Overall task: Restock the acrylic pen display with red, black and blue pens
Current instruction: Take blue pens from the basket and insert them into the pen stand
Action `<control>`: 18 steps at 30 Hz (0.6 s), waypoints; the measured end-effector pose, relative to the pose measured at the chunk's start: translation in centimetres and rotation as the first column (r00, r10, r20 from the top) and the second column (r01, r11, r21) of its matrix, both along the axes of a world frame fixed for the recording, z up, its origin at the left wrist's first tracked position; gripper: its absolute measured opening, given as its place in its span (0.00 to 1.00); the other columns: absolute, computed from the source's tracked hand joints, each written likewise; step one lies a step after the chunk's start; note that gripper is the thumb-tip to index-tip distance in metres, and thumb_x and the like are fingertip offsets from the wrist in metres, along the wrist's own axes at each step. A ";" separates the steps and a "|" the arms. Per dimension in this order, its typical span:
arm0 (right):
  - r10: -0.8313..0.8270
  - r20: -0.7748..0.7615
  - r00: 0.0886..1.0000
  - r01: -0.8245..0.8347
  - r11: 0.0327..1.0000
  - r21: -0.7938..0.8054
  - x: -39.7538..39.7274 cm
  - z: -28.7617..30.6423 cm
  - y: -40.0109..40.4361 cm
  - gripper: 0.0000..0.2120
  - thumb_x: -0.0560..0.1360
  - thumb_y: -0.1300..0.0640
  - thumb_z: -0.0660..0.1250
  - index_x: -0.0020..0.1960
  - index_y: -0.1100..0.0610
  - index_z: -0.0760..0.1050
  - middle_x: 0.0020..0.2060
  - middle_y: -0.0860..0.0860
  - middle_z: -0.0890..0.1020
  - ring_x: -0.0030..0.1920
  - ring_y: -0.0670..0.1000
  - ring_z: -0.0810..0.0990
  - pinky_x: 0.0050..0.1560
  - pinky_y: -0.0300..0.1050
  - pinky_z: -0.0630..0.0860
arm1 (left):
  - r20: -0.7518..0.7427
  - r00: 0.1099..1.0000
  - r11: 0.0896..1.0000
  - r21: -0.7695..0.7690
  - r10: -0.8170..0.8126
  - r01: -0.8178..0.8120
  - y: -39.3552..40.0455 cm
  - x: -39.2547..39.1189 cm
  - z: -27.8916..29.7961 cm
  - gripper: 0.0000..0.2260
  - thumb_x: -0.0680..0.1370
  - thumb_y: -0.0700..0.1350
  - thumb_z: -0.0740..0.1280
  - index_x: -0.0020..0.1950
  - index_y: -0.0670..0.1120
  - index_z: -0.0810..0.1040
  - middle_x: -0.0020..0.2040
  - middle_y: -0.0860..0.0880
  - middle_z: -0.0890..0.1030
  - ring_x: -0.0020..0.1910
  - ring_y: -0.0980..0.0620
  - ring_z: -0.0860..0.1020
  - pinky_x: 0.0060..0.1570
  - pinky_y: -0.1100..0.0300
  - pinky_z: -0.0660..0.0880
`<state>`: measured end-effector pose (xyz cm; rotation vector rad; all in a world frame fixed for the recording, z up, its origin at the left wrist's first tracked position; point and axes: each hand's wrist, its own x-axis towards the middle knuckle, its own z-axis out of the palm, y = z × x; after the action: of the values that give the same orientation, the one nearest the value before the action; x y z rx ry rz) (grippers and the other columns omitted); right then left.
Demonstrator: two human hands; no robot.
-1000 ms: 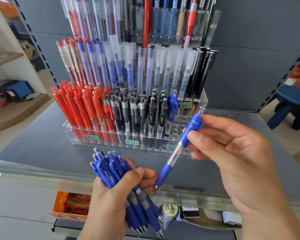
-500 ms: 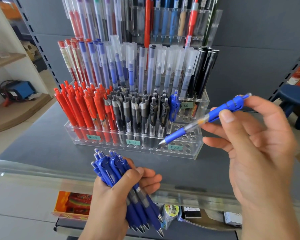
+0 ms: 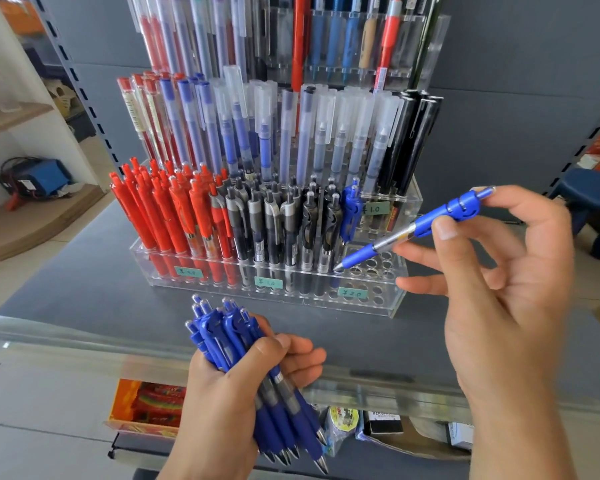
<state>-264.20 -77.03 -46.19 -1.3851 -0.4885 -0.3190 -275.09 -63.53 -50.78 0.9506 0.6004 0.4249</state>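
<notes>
Two hands work at a clear acrylic pen display (image 3: pixel 392 306) standing toward the back of a grey shelf (image 3: pixel 84 289). The right hand (image 3: pixel 499 271) pinches a single blue pen (image 3: pixel 413 230) between thumb and forefinger near its clip end, its other fingers loosely spread below. The pen's long axis slants down and to the left from those fingers, its tip touching or just above the display's top plate at the left edge of the empty holes (image 3: pixel 371 268) in the right-hand section. The left hand (image 3: pixel 239 386), nearer the front edge of the shelf and well apart from the display, grips a bundle of blue pens (image 3: pixel 222 337), fingers curled around them, clicker ends up and tips pointing down.

In the display's front tier, red pens (image 3: pixel 160 209) fill the left end, black pens (image 3: pixel 274 216) the middle, and only a couple of blue pens (image 3: pixel 350 209) stand beside the open holes. Taller capped pens rise in the tiers behind.

The blue section seems barely begun. The right hand is the nearer one, and the pen would likely need to be tipped more upright for its point to drop into a hole.
</notes>
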 end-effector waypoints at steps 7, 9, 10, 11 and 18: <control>-0.015 0.072 0.997 0.023 0.993 -0.114 0.1 0.0 0.6 0.13 0.81 0.60 0.66 0.58 0.44 0.69 0.46 0.49 0.83 0.42 0.53 0.88 0.35 0.45 0.82 | 0.015 1.000 1.000 -0.002 -0.003 0.003 0.0 0.0 0.0 0.07 0.70 0.28 0.67 0.40 0.38 0.73 0.35 0.33 0.82 0.34 0.34 0.85 0.32 0.48 0.83; -0.027 0.116 0.993 0.046 0.985 -0.165 0.3 0.1 0.9 0.12 0.82 0.59 0.65 0.60 0.44 0.69 0.46 0.48 0.83 0.43 0.51 0.88 0.38 0.50 0.83 | 0.019 1.000 1.000 0.001 -0.013 0.013 0.1 -0.1 -0.1 0.12 0.63 0.26 0.72 0.37 0.40 0.76 0.35 0.32 0.82 0.35 0.34 0.85 0.32 0.49 0.83; -0.032 0.143 0.989 0.059 0.980 -0.191 0.4 0.1 1.0 0.13 0.82 0.59 0.65 0.61 0.44 0.69 0.46 0.47 0.84 0.44 0.51 0.87 0.38 0.53 0.83 | 0.028 0.999 1.000 0.007 -0.023 0.023 0.1 -0.1 -0.2 0.12 0.61 0.25 0.72 0.36 0.41 0.77 0.35 0.32 0.82 0.36 0.33 0.85 0.32 0.49 0.83; -0.033 0.167 0.985 0.069 0.975 -0.212 0.4 0.2 1.2 0.14 0.83 0.59 0.65 0.61 0.43 0.69 0.46 0.47 0.83 0.44 0.51 0.87 0.38 0.56 0.83 | 0.034 0.999 0.999 0.011 -0.032 0.032 0.1 -0.1 -0.1 0.12 0.62 0.26 0.71 0.35 0.42 0.78 0.36 0.32 0.82 0.36 0.33 0.85 0.32 0.49 0.83; -0.037 0.225 0.974 0.106 0.947 -0.303 0.9 0.4 2.5 0.15 0.83 0.57 0.65 0.66 0.42 0.71 0.47 0.45 0.83 0.43 0.48 0.86 0.38 0.51 0.82 | 0.042 0.998 0.997 0.058 -0.054 0.051 0.1 -0.2 0.1 0.11 0.61 0.30 0.74 0.30 0.46 0.81 0.36 0.34 0.83 0.38 0.34 0.85 0.34 0.50 0.83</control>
<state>-263.34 -74.51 -45.83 -1.6903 -0.6923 -0.4706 -275.26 -63.45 -50.65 1.0066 0.5252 0.4163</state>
